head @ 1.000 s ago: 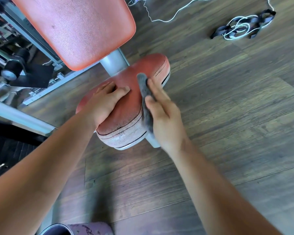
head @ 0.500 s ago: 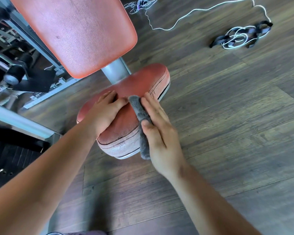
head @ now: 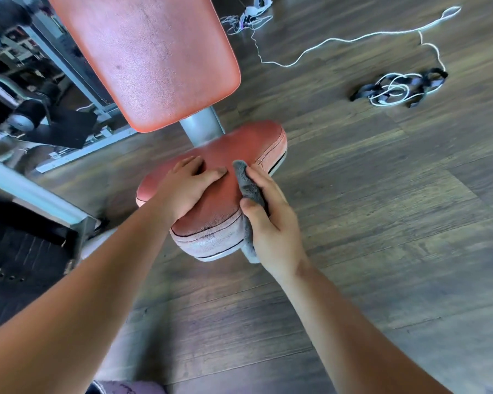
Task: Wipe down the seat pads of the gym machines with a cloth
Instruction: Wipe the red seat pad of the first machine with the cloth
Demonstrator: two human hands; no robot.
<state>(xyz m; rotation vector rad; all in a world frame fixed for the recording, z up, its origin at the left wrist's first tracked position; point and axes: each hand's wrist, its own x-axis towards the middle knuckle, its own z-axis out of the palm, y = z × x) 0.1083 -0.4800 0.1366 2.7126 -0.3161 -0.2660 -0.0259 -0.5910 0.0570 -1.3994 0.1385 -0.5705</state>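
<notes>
A worn red seat pad [head: 228, 155] sits on a grey post below a red back pad [head: 154, 58]. My left hand [head: 187, 184] rests flat on the seat's top, fingers straight. My right hand [head: 271, 220] presses a grey cloth [head: 246, 184] against the seat's right side, thumb curled over the cloth's edge. The cloth runs from the seat top down past its cracked front rim, mostly hidden under my palm.
The grey machine frame [head: 32, 194] and black parts stand to the left. A white cord [head: 339, 41] and a tangle of black straps [head: 396, 88] lie on the dark wood floor at the far right. Patterned fabric [head: 125, 388] shows at the bottom edge.
My right hand has slid the cloth back and forth along the seat's right side, first toward me, then slightly away. The left hand has stayed on the seat top.
</notes>
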